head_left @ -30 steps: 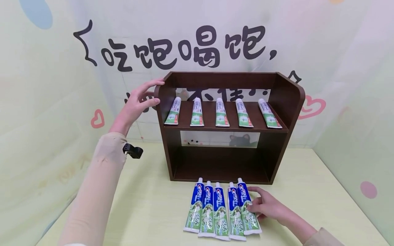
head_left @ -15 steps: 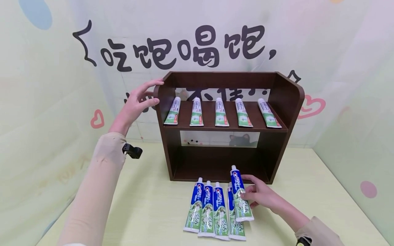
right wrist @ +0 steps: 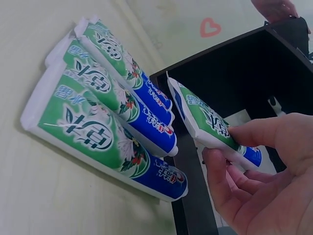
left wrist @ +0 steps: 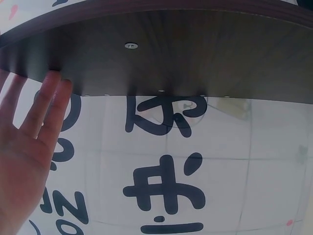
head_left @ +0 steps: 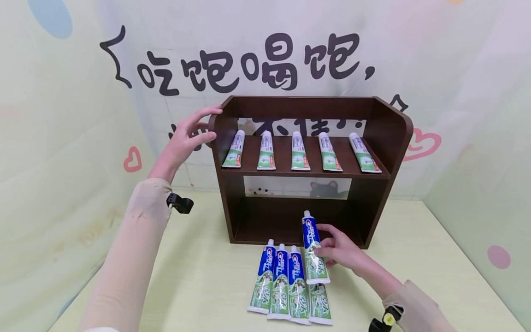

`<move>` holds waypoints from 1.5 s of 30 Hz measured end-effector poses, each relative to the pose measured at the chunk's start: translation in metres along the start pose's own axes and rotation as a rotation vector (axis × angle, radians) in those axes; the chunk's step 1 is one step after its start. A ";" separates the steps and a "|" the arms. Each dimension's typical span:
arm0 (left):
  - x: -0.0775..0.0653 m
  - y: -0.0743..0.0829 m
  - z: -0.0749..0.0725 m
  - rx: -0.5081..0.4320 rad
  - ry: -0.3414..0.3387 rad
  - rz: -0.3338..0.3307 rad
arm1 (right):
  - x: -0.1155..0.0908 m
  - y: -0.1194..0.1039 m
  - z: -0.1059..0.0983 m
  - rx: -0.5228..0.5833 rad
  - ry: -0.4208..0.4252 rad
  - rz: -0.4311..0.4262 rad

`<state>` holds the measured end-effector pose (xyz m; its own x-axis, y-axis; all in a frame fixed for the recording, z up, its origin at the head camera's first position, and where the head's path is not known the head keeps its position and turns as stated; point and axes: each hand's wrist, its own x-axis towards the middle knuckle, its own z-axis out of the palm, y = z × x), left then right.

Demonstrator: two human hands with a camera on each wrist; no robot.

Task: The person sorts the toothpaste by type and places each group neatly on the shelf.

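My right hand (head_left: 342,249) pinches a blue-and-green toothpaste tube (head_left: 311,244) between thumb and fingers, cap pointing away. The tube is raised off the table in front of the lower compartment (head_left: 269,221) of a dark brown two-tier shelf. Below it, several matching toothpaste tubes (right wrist: 93,122) lie side by side on the table, the rightmost partly covered by the held one in the head view. At the shelf's upper left, my left hand (head_left: 182,140) touches the side panel (left wrist: 195,54) with its fingers extended and thumb at the front edge.
Several smaller white-and-green toothpaste tubes (head_left: 299,152) lie spaced in a row on the upper shelf board (head_left: 282,159). A pale yellow table (head_left: 199,276) carries the shelf. Behind stands a printed curtain (head_left: 124,110) with large black characters.
My right hand has lifted the rightmost blue-and-green toothpaste tube from the table row and carried it up and left toward the lower compartment. The left hand stays at the side panel.
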<state>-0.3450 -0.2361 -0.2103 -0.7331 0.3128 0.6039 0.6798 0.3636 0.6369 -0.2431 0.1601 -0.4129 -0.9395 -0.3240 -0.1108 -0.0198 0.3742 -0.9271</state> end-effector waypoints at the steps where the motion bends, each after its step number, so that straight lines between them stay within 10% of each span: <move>1: 0.000 0.000 0.000 0.002 0.000 -0.001 | 0.002 -0.001 0.001 0.003 0.003 0.001; 11: -0.005 0.021 0.003 -0.013 -0.006 0.013 | 0.021 -0.008 0.008 0.004 0.028 -0.017; 22: 0.002 -0.002 0.001 -0.008 0.005 0.017 | 0.048 -0.014 0.025 0.052 0.069 -0.039; 37: -0.008 0.024 0.004 -0.001 0.004 0.004 | 0.095 -0.020 0.053 0.143 0.121 -0.144; 45: -0.004 0.006 0.003 -0.009 0.011 0.005 | 0.125 -0.021 0.074 0.202 0.130 -0.185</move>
<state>-0.3384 -0.2322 -0.2104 -0.7294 0.3050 0.6124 0.6837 0.3542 0.6380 -0.3354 0.0478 -0.4339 -0.9626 -0.2514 0.1011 -0.1383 0.1349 -0.9812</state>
